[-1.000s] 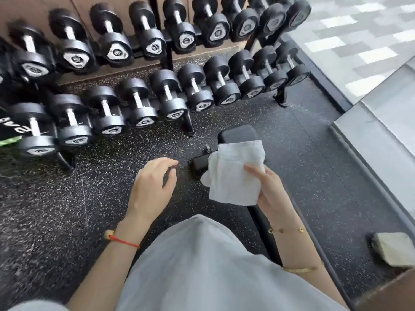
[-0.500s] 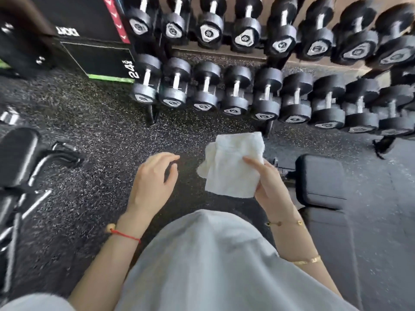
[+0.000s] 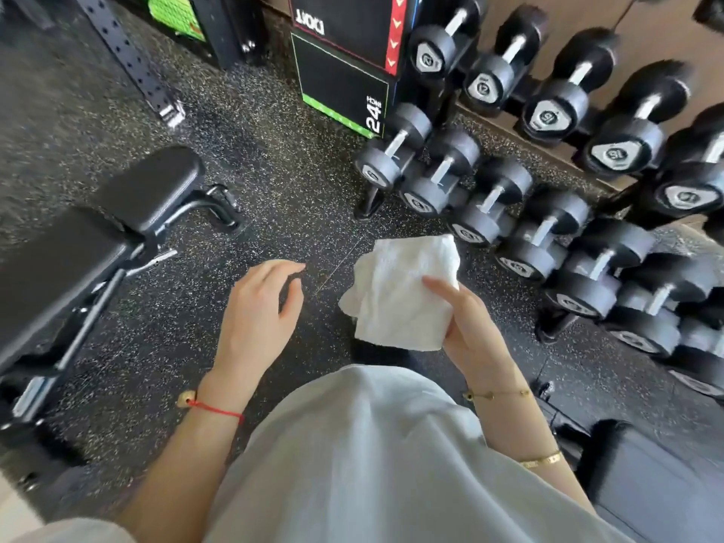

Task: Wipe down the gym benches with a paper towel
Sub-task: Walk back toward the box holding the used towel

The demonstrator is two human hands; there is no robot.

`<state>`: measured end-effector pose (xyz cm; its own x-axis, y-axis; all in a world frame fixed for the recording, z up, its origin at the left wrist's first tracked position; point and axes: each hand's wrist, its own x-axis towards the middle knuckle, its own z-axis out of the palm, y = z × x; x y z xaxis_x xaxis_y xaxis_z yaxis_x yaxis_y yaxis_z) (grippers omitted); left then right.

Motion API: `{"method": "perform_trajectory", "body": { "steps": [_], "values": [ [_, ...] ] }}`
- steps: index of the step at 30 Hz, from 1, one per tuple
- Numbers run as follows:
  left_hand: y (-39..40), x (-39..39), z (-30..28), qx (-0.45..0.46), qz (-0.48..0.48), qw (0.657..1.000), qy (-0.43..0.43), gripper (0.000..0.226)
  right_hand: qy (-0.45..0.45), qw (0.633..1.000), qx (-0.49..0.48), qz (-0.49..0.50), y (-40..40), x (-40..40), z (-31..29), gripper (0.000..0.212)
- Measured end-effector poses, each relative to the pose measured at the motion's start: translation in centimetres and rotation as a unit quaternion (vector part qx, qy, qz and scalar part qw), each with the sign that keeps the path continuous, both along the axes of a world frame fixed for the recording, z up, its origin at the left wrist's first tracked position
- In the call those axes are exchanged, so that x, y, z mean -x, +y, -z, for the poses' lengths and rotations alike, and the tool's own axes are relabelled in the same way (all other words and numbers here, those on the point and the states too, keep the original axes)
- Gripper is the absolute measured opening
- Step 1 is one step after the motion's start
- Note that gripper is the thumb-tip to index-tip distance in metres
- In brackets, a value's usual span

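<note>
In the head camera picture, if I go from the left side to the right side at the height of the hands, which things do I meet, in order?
Black bench → left hand, holding nothing → paper towel → right hand, which grips the towel → dumbbells on the rack.

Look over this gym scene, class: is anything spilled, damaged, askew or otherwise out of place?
Nothing stands out. The dumbbells sit in rows on their rack, the bench stands on the speckled floor, and the right hand holds a folded paper towel in the air. The left hand is empty. No spill shows.
</note>
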<state>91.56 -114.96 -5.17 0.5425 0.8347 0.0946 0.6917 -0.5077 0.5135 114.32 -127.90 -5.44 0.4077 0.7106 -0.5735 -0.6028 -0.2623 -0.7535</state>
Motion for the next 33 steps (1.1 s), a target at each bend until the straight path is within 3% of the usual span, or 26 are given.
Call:
{"method": "perform_trajectory", "body": {
  "steps": [12, 21, 29, 33],
  "values": [
    [18.8, -6.9, -1.0, -0.035, -0.13, 0.991, -0.028, 0.024, -0.012, 0.989, -0.052, -0.135, 24.5, -10.2, -2.4, 0.036],
    [30.8, -10.1, -1.5, -0.026, -0.202, 0.979, -0.028, 0.025, 0.002, 0.975, -0.061, -0.215, 40.5, -13.5, -2.5, 0.034],
    [46.1, -10.7, -0.3, -0.05, -0.182, 0.982, -0.031, 0.022, 0.006, 0.972, -0.074, -0.223, 55.0, -13.8, 0.0, 0.03],
    [56.1, -11.2, -1.2, -0.046, -0.151, 0.987, -0.034, 0.022, 0.013, 0.977, -0.068, -0.202, 63.9, -14.0, -0.7, 0.038]
  ]
}}
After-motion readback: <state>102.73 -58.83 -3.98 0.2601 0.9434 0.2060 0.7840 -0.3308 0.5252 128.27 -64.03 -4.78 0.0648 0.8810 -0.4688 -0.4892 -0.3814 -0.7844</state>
